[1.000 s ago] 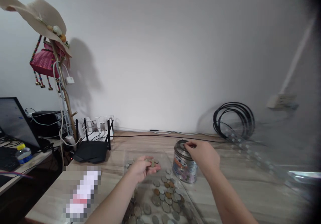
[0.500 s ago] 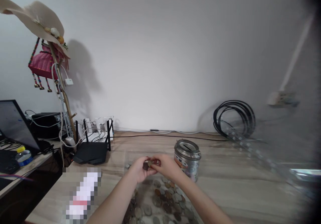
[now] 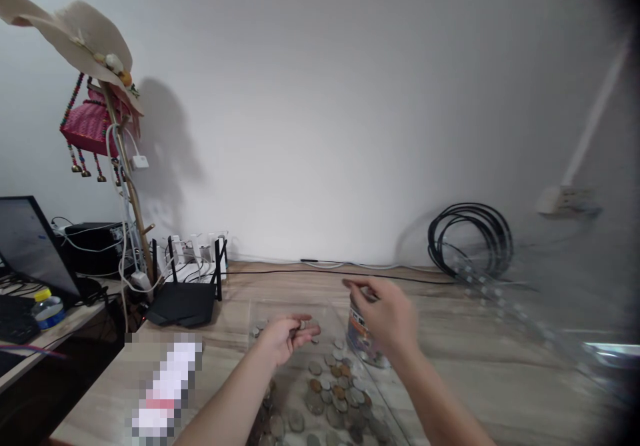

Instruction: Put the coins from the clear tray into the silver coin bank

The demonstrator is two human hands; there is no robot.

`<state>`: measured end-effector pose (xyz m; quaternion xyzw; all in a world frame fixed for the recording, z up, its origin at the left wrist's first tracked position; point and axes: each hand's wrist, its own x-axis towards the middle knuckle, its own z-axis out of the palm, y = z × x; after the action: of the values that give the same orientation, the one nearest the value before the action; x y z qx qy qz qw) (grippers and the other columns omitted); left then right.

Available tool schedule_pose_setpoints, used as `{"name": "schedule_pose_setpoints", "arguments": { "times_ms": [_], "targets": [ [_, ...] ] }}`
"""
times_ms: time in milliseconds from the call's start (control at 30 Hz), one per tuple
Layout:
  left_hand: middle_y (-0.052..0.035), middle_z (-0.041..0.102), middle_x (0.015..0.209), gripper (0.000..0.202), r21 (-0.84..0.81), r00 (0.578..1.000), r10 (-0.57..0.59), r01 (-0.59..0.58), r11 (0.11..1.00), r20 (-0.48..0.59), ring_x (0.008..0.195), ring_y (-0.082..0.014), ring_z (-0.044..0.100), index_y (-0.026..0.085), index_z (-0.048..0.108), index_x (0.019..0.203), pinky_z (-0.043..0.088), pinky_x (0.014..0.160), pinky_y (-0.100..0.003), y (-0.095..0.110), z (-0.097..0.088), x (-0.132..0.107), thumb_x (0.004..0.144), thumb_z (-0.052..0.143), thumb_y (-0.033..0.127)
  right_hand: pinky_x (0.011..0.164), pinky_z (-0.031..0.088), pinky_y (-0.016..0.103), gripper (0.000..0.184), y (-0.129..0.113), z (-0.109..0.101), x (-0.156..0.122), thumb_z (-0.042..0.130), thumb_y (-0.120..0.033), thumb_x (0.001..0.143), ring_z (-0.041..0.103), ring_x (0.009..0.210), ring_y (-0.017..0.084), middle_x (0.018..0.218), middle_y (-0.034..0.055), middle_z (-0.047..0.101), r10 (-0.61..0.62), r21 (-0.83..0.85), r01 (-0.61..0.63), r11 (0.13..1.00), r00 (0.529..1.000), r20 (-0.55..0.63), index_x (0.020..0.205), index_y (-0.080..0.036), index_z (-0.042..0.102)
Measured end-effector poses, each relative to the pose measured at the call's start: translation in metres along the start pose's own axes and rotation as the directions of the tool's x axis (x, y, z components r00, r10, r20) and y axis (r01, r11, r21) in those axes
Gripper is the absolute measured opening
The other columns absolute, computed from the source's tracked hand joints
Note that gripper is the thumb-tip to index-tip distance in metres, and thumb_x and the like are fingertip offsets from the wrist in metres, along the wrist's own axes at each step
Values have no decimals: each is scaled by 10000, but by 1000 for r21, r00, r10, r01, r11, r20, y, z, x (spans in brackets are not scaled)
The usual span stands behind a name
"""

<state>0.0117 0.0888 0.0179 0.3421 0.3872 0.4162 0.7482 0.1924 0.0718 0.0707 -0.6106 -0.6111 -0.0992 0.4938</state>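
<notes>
The tin (image 3: 361,337) stands on the tabletop (image 3: 500,393) toward its far edge, near the middle. It is mostly hidden behind the right hand (image 3: 389,316). That hand hangs just in front of the tin's top, with thumb and forefinger pinched together. The blur hides whether a coin sits between them. To its left, and apart from it, the left hand (image 3: 286,337) lies palm up with its fingers (image 3: 304,318) half curled, cradling a few coins (image 3: 303,327). Below both hands, loose coins (image 3: 334,393) are spread over a clear sheet (image 3: 260,313) that runs to the near edge.

The step in hand looks like carrying a single coin from the cupped palm to the tin. The next move calls for lining the pinch up over the lid's opening, edge-on and steady, while the left palm stays level.

At the left edge a black router (image 3: 183,303) sits by a stand with a hat (image 3: 75,33) and a pink basket (image 3: 90,126). A cable coil (image 3: 470,239) leans on the wall at the far right.
</notes>
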Motion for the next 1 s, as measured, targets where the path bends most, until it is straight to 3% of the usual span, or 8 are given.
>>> {"name": "schedule_pose_setpoints", "arguments": {
  "times_ms": [100, 267, 400, 567, 667, 833, 933, 1000],
  "targets": [
    [-175, 605, 917, 276, 17, 1000, 25, -25, 1000, -3, 783, -173, 612, 32, 509, 957, 450, 509, -149, 0, 1, -1, 701, 407, 34, 545, 300, 253, 260, 13, -15, 10, 419, -378, 723, 499, 741, 180, 733, 53, 598, 64, -234, -85, 969, 993, -97, 754, -211, 616],
    [-164, 613, 884, 278, -13, 998, -38, 39, 999, 52, 745, -173, 617, 30, 517, 949, 469, 563, -184, 0, 1, -1, 712, 374, 57, 523, 259, 268, 232, 27, -14, 16, 431, -338, 690, 491, 690, 188, 669, 64, 595, 93, -435, -82, 897, 996, 4, 676, -214, 627],
    [-150, 617, 860, 266, -75, 995, -77, 81, 994, 62, 761, -176, 613, 38, 517, 944, 474, 613, -206, 1, -1, 0, 720, 402, 123, 545, 265, 285, 206, 30, -15, 19, 450, -315, 666, 497, 672, 202, 648, 53, 614, 137, -436, -92, 895, 988, 73, 654, -227, 635],
    [-177, 603, 853, 248, -192, 995, -86, 95, 977, 58, 806, -213, 601, 20, 511, 890, 468, 685, -247, 2, -1, 0, 697, 427, 152, 684, 327, 285, 289, 16, -1, 8, 382, -310, 752, 505, 797, 191, 825, 65, 629, -129, -241, 122, 963, 992, -11, 844, -177, 622],
    [-143, 604, 720, 185, -241, 995, -77, 90, 966, 62, 709, -185, 606, 32, 518, 800, 460, 704, -264, 1, -1, 2, 689, 399, 121, 648, 345, 236, 272, -2, 25, -13, 381, -310, 764, 525, 749, 152, 804, 45, 627, -238, -47, 259, 965, 935, 264, 816, -199, 624],
    [-9, 514, 491, 90, -300, 995, -98, 91, 950, -8, 443, -81, 496, 107, 478, 649, 460, 676, -268, -2, 1, 5, 669, 393, 84, 587, 330, 217, 249, -19, 58, -40, 415, -309, 748, 541, 695, 133, 773, 31, 623, -287, 93, 303, 948, 696, 659, 819, -236, 642],
    [-41, 557, 556, 88, -294, 994, -105, 103, 950, 10, 499, -99, 531, 99, 486, 676, 453, 709, -281, -2, 3, 4, 654, 403, 81, 576, 328, 215, 218, -20, 57, -39, 441, -310, 732, 537, 676, 130, 742, 18, 628, -250, 83, 263, 961, 704, 665, 769, -236, 643],
    [-82, 585, 615, 117, -294, 996, -89, 95, 951, 32, 590, -136, 575, 85, 496, 720, 445, 727, -287, -1, 2, 3, 649, 403, 81, 577, 327, 219, 214, -19, 46, -33, 431, -304, 738, 536, 692, 133, 740, 12, 629, -234, 37, 261, 965, 784, 575, 742, -234, 634]
  ]
}}
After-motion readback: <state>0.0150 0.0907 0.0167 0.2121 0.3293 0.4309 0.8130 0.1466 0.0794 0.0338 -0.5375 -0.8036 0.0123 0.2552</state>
